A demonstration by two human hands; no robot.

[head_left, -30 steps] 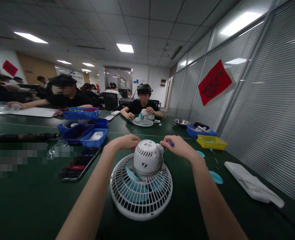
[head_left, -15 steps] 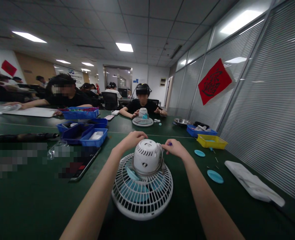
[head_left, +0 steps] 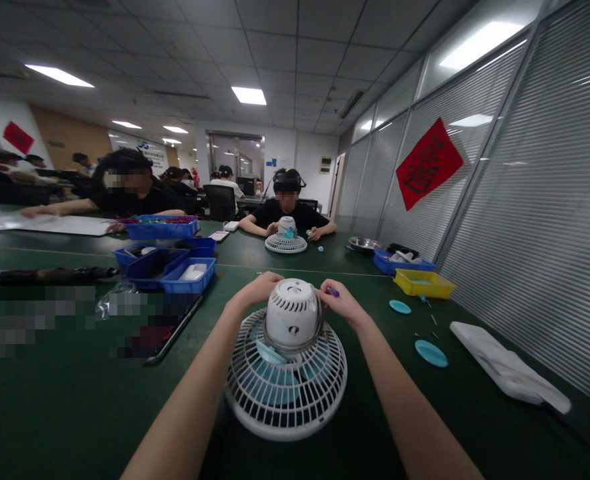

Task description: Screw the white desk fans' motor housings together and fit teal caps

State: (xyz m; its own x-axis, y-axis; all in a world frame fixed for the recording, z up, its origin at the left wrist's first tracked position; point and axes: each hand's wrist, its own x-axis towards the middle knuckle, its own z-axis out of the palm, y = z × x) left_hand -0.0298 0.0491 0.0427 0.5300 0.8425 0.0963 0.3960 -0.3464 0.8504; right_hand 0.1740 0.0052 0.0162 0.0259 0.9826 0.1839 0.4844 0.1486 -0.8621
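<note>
A white fan (head_left: 291, 320) lies face down on the green table, its motor housing upward and light-blue blades showing through the round grille. A cord is wound around the base of the housing. My left hand (head_left: 261, 289) holds the housing from its far left side, with the fingertips partly hidden behind it. At the housing's right side is my right hand (head_left: 342, 300), its fingers closed on a small purple-handled tool (head_left: 333, 292). The tool's tip cannot be made out.
On the right are light-blue discs (head_left: 431, 353), small metal pieces, a yellow bin (head_left: 425, 284) and a white fan base part (head_left: 507, 367). Blue bins (head_left: 189, 275) and a phone (head_left: 175, 330) lie left. Opposite, a person (head_left: 287, 207) handles another fan (head_left: 286, 241).
My right hand has moved left, closer to the housing, and more of the purple handle shows. The fan has turned slightly. The person opposite has picked up a small white part.
</note>
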